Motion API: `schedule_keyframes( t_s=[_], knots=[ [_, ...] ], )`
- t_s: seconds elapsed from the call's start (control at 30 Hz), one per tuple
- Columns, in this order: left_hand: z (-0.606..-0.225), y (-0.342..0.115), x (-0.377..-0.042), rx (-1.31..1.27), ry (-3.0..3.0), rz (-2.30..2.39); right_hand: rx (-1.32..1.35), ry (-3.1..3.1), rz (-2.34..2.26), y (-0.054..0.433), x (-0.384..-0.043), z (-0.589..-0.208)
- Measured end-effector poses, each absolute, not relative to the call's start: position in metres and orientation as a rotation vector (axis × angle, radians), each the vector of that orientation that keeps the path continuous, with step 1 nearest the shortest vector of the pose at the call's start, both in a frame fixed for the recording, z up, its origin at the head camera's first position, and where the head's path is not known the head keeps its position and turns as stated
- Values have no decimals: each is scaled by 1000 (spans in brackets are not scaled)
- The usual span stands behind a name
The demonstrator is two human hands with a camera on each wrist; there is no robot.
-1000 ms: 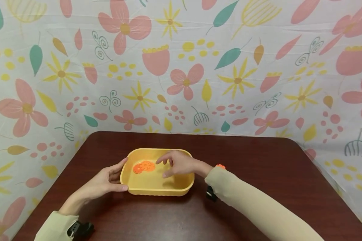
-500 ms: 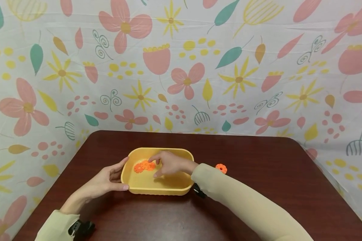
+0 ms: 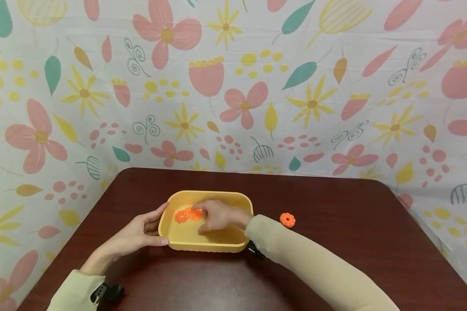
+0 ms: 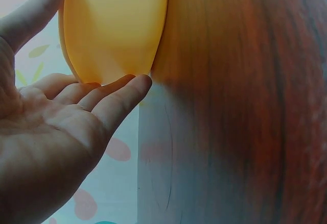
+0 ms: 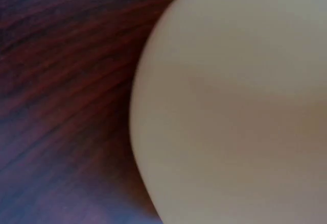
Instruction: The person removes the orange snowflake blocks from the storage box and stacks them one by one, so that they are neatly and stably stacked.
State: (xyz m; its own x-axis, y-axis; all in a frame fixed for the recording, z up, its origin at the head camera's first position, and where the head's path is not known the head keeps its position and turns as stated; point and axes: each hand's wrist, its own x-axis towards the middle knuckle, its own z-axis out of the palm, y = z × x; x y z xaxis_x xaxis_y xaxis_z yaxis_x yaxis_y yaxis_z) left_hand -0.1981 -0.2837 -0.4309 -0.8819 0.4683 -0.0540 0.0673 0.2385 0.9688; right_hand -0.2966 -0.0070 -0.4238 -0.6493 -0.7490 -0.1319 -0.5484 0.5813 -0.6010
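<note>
A shallow yellow plastic tray (image 3: 187, 247) stands on the table. My left hand (image 3: 130, 235) holds its left end, thumb at the near corner and index finger at the far one. In the left wrist view the left hand's fingers (image 4: 120, 99) touch the tray's end (image 4: 115, 30). Inside the tray, a few overlapping orange flower-shaped discs (image 3: 181, 216) lie toward the left. My right hand (image 3: 218, 214) reaches in over them, index fingertip at the rightmost disc, thumb apart from it. Whether that fingertip presses the disc cannot be told. The right wrist view shows only a blurred tray wall (image 5: 219, 106).
Another orange notched disc (image 3: 287, 220), thick like a small stack, lies on the dark red-brown table (image 3: 334, 216) right of the tray, just beyond the right sleeve (image 3: 295, 246). A flower-print cloth (image 3: 233, 151) hangs behind the table.
My right hand has moved left and deeper into the tray, reaching the discs. The disc on the table has come into full view past the sleeve. The left hand keeps its hold.
</note>
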Motion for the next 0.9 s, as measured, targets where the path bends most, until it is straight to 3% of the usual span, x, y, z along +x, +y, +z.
schedule_keyframes(
  t_s=[0.9],
  knots=[
    [-432, -284, -198, 501, 2185, 1692, -1186, 2439, -757, -8, -297, -432]
  ],
)
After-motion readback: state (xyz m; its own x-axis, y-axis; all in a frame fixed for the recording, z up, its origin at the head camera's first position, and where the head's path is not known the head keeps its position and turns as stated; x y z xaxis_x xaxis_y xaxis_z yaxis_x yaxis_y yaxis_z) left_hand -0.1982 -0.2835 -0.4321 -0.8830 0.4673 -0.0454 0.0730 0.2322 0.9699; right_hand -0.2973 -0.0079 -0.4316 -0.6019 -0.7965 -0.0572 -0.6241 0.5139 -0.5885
